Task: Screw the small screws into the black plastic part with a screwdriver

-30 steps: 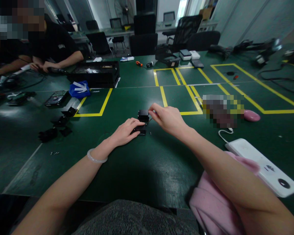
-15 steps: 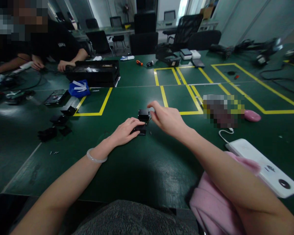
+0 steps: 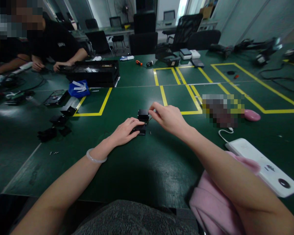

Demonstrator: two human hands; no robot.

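Note:
Near the middle of the green table lies a small black bracket (image 3: 143, 114) with upright ends. My left hand (image 3: 124, 131) presses it to the table, fingers on top and thumb along its near edge, so part of it is hidden. My right hand (image 3: 166, 118) is closed in a pinch at the bracket's right side. From its fingers a thin metal rod, which looks like a hex key (image 3: 150, 119), slants down to a small screw by my left fingertip. Its upper part is hidden. A loose screw (image 3: 150, 133) lies just right of the bracket.
More black brackets (image 3: 60, 120) and several loose screws (image 3: 54, 153) lie to the left. Beyond are a blue bag (image 3: 78, 88) and a long black box (image 3: 94, 74) beside two people. At right are a white power bank (image 3: 262, 166) and pink cloth (image 3: 210, 202).
My right fingers lift and curl back slightly, turning the thin rod, while my left hand stays on the bracket. A co-worker's hand has moved to the black box.

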